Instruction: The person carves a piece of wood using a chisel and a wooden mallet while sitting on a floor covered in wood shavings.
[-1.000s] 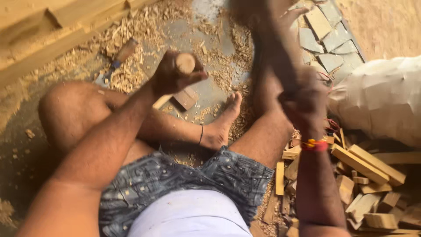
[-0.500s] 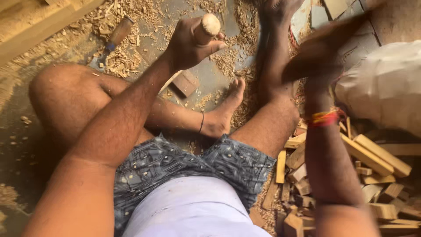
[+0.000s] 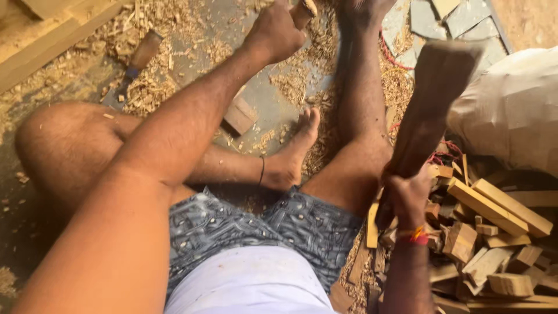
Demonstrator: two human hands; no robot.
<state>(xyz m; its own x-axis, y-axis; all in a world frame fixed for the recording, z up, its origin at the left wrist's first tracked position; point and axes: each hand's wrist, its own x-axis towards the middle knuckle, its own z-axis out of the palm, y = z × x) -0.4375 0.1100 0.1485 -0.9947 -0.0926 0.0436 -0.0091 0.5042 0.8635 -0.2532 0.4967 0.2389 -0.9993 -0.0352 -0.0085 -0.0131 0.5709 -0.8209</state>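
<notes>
L hand (image 3: 273, 32) clamped on chisel handle (image 3: 303, 10) at top edge, over shavings (image 3: 293, 81) on floor. R hand (image 3: 407, 197) clamped round mallet (image 3: 433, 104), raised beside R leg (image 3: 360, 116). Wood offcuts (image 3: 494, 232) piled by R hand.

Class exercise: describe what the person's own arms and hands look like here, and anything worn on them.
Both arms are bare, with no sleeves or gloves. The right hand has a red and orange thread band round the wrist. The left hand and its wrist show nothing worn.
</notes>
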